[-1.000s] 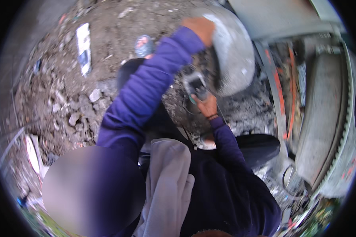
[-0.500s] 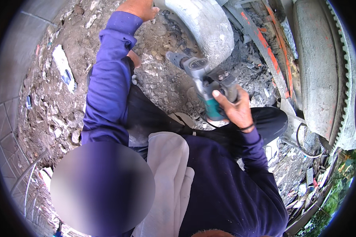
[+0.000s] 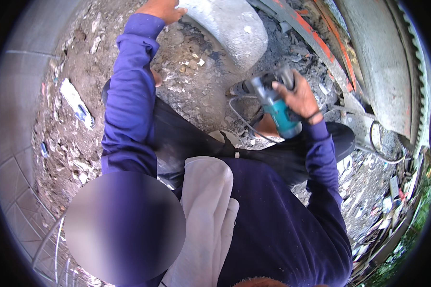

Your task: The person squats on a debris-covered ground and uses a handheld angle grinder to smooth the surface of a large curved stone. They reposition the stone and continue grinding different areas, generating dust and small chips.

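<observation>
In my right hand (image 3: 299,98) is a teal-and-grey corded power tool (image 3: 285,117), its body above my right knee. Motion blurs its head, so its exact kind is unclear. The fingers wrap round its upper part. A grey cable (image 3: 244,120) loops beside the tool. My left hand (image 3: 162,9) reaches to the top edge beside a thick, curved grey piece (image 3: 242,36) with a stone-like surface. Most of its fingers lie out of the picture, and whether it grips the piece is hidden.
I sit with bent legs on rubbly ground (image 3: 187,86). At the right stand a large grey rounded form with a toothed rim (image 3: 383,67) and an orange-marked strip (image 3: 316,36). A crumpled white and blue wrapper (image 3: 76,103) lies left. A pale cloth (image 3: 208,191) hangs over my front.
My right hand has drawn the power tool right and away from the curved grey piece, turning it. My left hand stays near the top edge. The view has shifted slightly.
</observation>
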`<state>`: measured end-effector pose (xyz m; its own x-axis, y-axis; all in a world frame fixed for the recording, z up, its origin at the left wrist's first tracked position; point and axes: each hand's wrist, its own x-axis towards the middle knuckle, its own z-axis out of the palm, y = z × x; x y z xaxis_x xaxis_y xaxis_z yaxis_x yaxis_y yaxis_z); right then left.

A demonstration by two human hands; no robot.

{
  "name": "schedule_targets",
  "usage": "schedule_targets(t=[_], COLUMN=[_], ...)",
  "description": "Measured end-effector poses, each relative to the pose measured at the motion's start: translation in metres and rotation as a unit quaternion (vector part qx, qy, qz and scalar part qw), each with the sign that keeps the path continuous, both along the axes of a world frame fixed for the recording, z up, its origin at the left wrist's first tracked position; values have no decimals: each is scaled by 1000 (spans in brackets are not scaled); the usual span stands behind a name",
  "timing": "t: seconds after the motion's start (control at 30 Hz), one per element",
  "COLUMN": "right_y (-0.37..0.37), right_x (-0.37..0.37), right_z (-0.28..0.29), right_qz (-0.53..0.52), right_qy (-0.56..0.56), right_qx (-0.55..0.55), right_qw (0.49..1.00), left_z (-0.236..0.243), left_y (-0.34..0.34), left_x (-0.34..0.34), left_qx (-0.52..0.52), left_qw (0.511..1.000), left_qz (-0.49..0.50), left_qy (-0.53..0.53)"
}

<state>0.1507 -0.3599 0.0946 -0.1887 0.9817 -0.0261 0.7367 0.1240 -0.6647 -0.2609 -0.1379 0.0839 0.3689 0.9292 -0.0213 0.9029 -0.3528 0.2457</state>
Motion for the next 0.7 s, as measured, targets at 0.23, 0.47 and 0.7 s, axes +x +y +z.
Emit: schedule_targets(t=[0.23,0.47,0.7], right_y=[64,84,77], right_x=[28,-16,-10], right_z=[-9,22,19], right_qz=[-118,37,179], right_qy=[-168,-252,-122], right_qx=[-86,-30,-99], right_qw=[975,967,971], left_z=[-13,-26,-19], left_y=[-25,-46,-52], left_x=[17,-1,11], left_qx=[-34,-88,-108], left_qw=[999,996,994], left_qz=[-14,26,10], left_qy=[-2,15,5])
